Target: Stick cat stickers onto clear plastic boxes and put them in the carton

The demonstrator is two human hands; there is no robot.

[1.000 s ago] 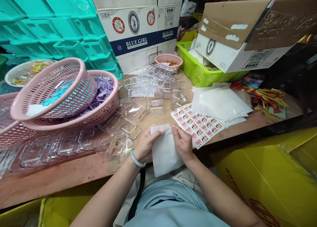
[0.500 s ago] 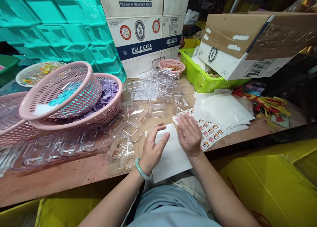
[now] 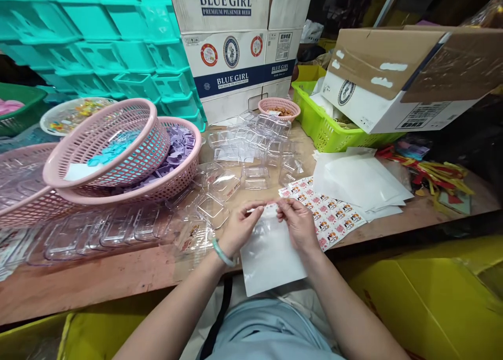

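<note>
Both hands are at the front edge of the table, pinching the far edge of a white sheet (image 3: 269, 263) between them. The left hand (image 3: 237, 229), with a pale green bracelet (image 3: 222, 253) on its wrist, has its thumb and fingertips closed on the sheet's left far corner, while the right hand (image 3: 301, 226) pinches the same edge toward the right, its thumb and forefinger close together and the other fingers curled. A little reddish print shows along that edge; the rest of the sheet is plain and slightly glossy, lying out past the table (image 3: 137, 273) with its near part above the person's lap. Just beyond the right hand, a sheet of cat stickers (image 3: 332, 216) lies flat, partly under a loose pile of white papers (image 3: 353, 179). Beyond the left hand, clear plastic cases (image 3: 255, 177) are scattered across the middle of the table, and more stand in a row to the left. Behind that row, a pink basket (image 3: 58, 163) of blue pieces (image 3: 113, 149) sits tilted in a larger pink basket (image 3: 188, 174) of purple pieces (image 3: 181, 145). At the back, a small pink basket (image 3: 271, 103) stands near a lime green crate (image 3: 326, 132).
</note>
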